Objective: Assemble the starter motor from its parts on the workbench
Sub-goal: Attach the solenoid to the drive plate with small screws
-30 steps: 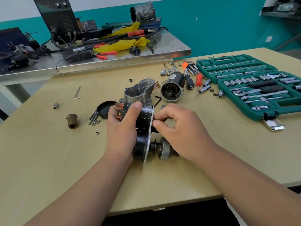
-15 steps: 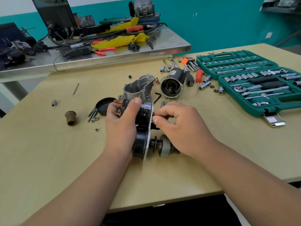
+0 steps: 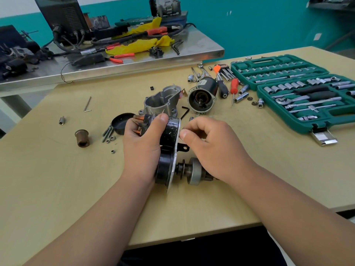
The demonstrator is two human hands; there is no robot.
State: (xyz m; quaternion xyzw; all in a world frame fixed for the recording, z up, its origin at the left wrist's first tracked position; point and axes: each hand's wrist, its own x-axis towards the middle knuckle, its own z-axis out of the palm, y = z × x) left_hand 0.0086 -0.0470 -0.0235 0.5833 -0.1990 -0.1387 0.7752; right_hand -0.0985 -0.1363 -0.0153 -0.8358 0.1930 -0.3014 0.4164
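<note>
A starter sub-assembly lies on the workbench point(image 3: 57, 179): a black solenoid point(image 3: 171, 131) with copper terminals, a black lower cylinder point(image 3: 164, 169), a silver plate, and a pinion drive point(image 3: 194, 171) sticking out to the right. My left hand point(image 3: 142, 148) grips the solenoid from the left, thumb on top. My right hand point(image 3: 217, 150) pinches at the plate's rim with thumb and forefinger; what lies between the fingertips is hidden. The aluminium nose housing point(image 3: 161, 101) and the black motor body point(image 3: 201, 96), open end toward me, lie just behind.
Left of my hands are a black cap point(image 3: 120, 123), long bolts and nuts point(image 3: 107, 132), a bronze bushing point(image 3: 82, 138) and a hex key point(image 3: 87, 104). An open green socket set point(image 3: 299, 93) fills the right side, screwdrivers point(image 3: 233, 87) beside it. A cluttered steel bench point(image 3: 115, 64) stands behind.
My right thumb and forefinger have moved slightly up along the plate, uncovering the black lever tab beneath them. My left hand keeps its grip on the solenoid.
</note>
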